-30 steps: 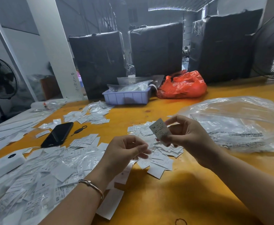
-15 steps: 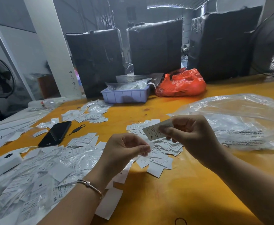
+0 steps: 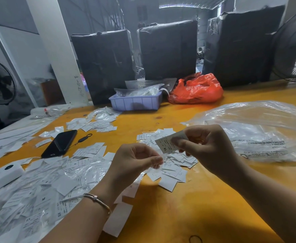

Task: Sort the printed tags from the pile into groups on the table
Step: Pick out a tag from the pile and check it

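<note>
The orange-yellow wooden table [image 3: 187, 216] fills the lower view. Beyond its far edge, from 11 to 1 o'clock, stand three tall black wrapped bales [image 3: 168, 50]. At 3 o'clock on the table lies a large crumpled clear plastic bag [image 3: 259, 130] with printed warning text. At 8 o'clock spreads the big loose pile of white printed tags [image 3: 38, 190], mixed with clear film; letters such as M and XS show on some. At 12 o'clock sits a crumpled red-orange plastic bag [image 3: 196, 90], and just beside it toward 11 a pale lilac plastic tray [image 3: 135, 102] holding clear packets. A smaller group of white tags [image 3: 171, 169] lies at the centre, under the hands; two more groups lie toward 10 o'clock [image 3: 91, 149] and 11 o'clock [image 3: 98, 121]. A black smartphone [image 3: 59, 143] rests at 10 o'clock, and a white oblong device [image 3: 1, 176] at 9.

The right hand [image 3: 208, 146], raised over the centre group, pinches a single white tag marked XL [image 3: 168, 142] between thumb and forefinger, the tag tilted. The left hand [image 3: 135, 160], with a thin metal bangle [image 3: 98, 200] on the wrist, has thumb and forefinger pinched on a scrap of clear film [image 3: 158, 166], the other fingers curled.
</note>
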A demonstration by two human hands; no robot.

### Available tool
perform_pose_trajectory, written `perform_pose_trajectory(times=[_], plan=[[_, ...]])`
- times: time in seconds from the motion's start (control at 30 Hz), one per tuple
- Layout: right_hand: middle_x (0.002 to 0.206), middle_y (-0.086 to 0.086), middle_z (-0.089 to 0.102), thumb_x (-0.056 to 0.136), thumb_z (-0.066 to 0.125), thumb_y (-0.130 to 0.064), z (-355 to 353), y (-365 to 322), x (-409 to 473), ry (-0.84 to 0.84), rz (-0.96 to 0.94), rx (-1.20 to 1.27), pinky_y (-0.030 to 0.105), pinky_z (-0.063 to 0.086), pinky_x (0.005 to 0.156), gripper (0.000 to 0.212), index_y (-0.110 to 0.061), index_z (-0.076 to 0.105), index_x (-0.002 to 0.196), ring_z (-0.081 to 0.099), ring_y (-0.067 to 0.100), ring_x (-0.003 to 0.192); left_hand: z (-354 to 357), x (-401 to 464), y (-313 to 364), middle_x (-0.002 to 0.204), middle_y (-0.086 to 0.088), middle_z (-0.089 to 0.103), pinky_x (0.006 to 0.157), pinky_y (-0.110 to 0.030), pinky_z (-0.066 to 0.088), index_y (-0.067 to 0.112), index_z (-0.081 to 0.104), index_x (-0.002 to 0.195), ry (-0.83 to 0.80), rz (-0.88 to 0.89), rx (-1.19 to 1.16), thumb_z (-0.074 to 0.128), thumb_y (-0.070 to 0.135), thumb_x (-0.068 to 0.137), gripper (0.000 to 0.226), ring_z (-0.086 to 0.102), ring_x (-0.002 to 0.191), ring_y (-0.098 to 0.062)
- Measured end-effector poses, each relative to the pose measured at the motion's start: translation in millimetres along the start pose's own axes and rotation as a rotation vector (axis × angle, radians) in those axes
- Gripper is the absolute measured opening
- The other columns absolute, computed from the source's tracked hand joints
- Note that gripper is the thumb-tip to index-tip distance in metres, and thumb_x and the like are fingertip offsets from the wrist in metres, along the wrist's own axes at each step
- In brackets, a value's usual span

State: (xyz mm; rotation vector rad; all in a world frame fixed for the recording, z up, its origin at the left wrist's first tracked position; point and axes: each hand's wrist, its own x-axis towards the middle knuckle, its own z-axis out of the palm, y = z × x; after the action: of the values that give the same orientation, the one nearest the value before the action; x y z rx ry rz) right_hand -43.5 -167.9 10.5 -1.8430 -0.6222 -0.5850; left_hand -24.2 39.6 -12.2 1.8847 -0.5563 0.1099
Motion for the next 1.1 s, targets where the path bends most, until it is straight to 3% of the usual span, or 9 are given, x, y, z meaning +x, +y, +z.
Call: perform_pose_trajectory(times=[0.07, 0.2, 0.33, 0.43, 0.63, 0.87, 1.1], plan=[[0.063, 0.020, 0.064, 0.080, 0.072, -0.009, 0.2, 0.9, -0.6, 0.001, -0.017, -0.039, 0.047, 0.044, 0.049, 0.009, -0.002, 0.074, 0.075, 0.056, 0.038, 0.058, -0.3, 0.2, 0.0, 0.075, -0.003, 0.075, 0.060, -0.014, 0.050, 0.004, 0.076, 0.083, -0.006, -0.005, 0.006, 0.077, 0.013, 0.080, 0.010, 0.070, 0.067, -0.014], [0.067, 0.026, 0.062, 0.081, 0.071, -0.007, 0.0, 2.9, 0.3, -0.016, -0.062, -0.117, 0.046, 0.042, 0.051, 0.018, 0.006, 0.068, 0.070, 0.053, 0.039, 0.062, -1.0, 0.0, -0.5, 0.076, -0.004, 0.075, 0.061, -0.014, 0.050, 0.007, 0.076, 0.082, -0.021, -0.023, 0.009, 0.077, 0.015, 0.081, 0.009, 0.071, 0.069, -0.016], [0.063, 0.016, 0.064, 0.080, 0.071, -0.009, 0.0, 5.3, 1.1, -0.032, -0.059, -0.152, 0.047, 0.042, 0.050, 0.014, 0.000, 0.071, 0.070, 0.053, 0.033, 0.060, 0.0, -1.0, -0.3, 0.077, -0.004, 0.075, 0.061, -0.014, 0.050, 0.006, 0.075, 0.081, -0.049, -0.020, -0.013, 0.076, 0.013, 0.082, 0.007, 0.071, 0.069, -0.016], [0.058, 0.008, 0.062, 0.079, 0.073, -0.007, -0.8, 6.0, -0.1, -0.017, -0.089, -0.184, 0.040, 0.039, 0.047, 0.012, -0.002, 0.072, 0.069, 0.045, 0.021, 0.052, 0.4, -1.6, -0.1, 0.077, -0.002, 0.075, 0.062, -0.014, 0.050, 0.006, 0.075, 0.081, -0.065, -0.013, -0.009, 0.075, 0.015, 0.082, 0.009, 0.071, 0.070, -0.015], [0.059, 0.002, 0.062, 0.081, 0.073, -0.008, -1.8, 9.4, 1.5, -0.010, -0.124, -0.223, 0.029, 0.038, 0.047, 0.008, -0.005, 0.074, 0.074, 0.045, 0.013, 0.052, 1.3, 1.8, -1.4, 0.076, -0.003, 0.075, 0.061, -0.014, 0.049, 0.004, 0.076, 0.082, -0.103, -0.006, -0.011, 0.072, 0.016, 0.085, 0.013, 0.070, 0.069, -0.013], [0.072, -0.004, 0.071, 0.086, 0.067, -0.024, 6.6, 3.8, 2.0, 0.049, -0.187, -0.218, 0.023, 0.045, 0.047, 0.014, -0.014, 0.077, 0.084, 0.059, 0.008, 0.057, 1.2, 1.4, -0.4, 0.075, -0.001, 0.075, 0.060, -0.013, 0.049, 0.008, 0.076, 0.081, -0.086, -0.021, -0.039, 0.073, 0.026, 0.081, 0.018, 0.070, 0.068, -0.011], [0.073, -0.004, 0.071, 0.086, 0.056, -0.035, 7.0, 0.3, 1.3, 0.037, -0.193, -0.255, 0.031, 0.050, 0.047, 0.032, -0.011, 0.077, 0.084, 0.062, 0.010, 0.057, 1.5, 2.6, 2.9, 0.077, -0.003, 0.076, 0.062, -0.016, 0.050, 0.009, 0.077, 0.083, -0.101, -0.066, -0.080, 0.072, 0.014, 0.086, 0.007, 0.071, 0.071, -0.016]])
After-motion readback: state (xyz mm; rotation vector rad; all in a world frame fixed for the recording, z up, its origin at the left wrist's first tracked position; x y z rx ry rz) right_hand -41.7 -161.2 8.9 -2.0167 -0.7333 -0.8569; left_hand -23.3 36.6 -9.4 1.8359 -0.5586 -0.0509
